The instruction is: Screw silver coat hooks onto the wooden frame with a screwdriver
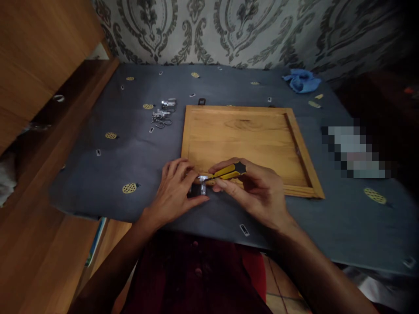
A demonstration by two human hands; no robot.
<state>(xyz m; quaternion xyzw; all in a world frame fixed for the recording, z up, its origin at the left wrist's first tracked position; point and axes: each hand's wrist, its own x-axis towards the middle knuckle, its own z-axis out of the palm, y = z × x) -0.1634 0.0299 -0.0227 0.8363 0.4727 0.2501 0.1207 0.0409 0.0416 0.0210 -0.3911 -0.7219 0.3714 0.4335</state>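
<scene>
A shallow wooden tray-like frame [303, 152] lies on the table, its raised rim facing up. At its near left corner, a small shiny metal latch [203, 188] sits against the front edge. My left hand [175, 187] is closed around that corner, fingers curled over the wood and thumb in front, holding the latch against it. My right hand [262, 192] grips a yellow and black screwdriver [229, 171], its shaft pointing left with the tip at the latch. The screw, if any, is too small to make out.
Several loose metal latches with wire loops [160, 115] lie left of the frame. A dark hinge-like tab [202, 101] shows behind its far edge. A crumpled blue cloth [301, 81] sits at the back right. A pixelated object [356, 152] is on the right. Wooden furniture [42, 56] borders the left.
</scene>
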